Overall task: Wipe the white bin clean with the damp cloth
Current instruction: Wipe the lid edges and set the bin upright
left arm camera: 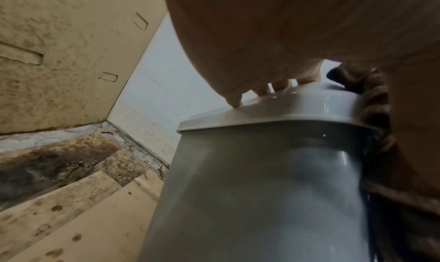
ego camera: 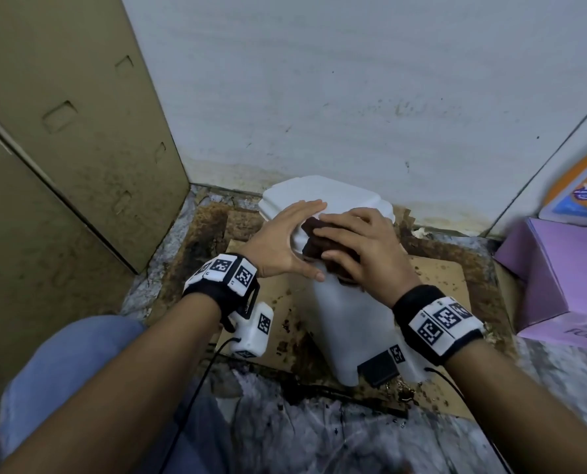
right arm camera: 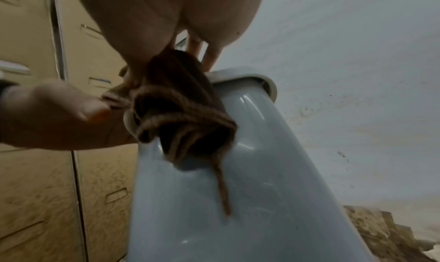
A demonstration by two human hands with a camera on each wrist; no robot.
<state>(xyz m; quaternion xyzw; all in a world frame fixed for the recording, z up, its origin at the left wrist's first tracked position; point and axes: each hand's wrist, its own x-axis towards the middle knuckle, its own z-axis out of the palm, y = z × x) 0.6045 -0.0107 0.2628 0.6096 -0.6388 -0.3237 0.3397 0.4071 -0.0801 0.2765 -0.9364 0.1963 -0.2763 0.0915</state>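
While the wipe is under way, I see the white bin [ego camera: 350, 323] standing upright on stained cardboard sheets [ego camera: 435, 278] on the floor, close to a grey-white wall [ego camera: 353, 80]. Its lid [ego camera: 323, 196] is on. A dark brown damp cloth [ego camera: 323, 248], bunched into folds, sits at the near edge of the lid, where it meets the front of the body.

My right hand [ego camera: 360, 248] covers that cloth, fingers curled over it and pressing it to the bin; in the right wrist view, cloth folds hang below the lid rim with one loose strand trailing down the front. My left hand [ego camera: 285, 241] lies on the left side of the lid, fingers straight, fingertips [left arm camera: 234, 101] on the plastic, thumb reaching along the front. It holds nothing and seems to brace the bin.

I judge the job to be at an early or middle stage. Only the lid's front edge is under the cloth. The front and left side look glossy and fairly clean from the wrist cameras, but I cannot tell whether they have been wiped. The back and right side are hidden.

Further out: brown cardboard panels [ego camera: 63, 131] to the left, a purple box [ego camera: 558, 275] to the right, grime around the base.
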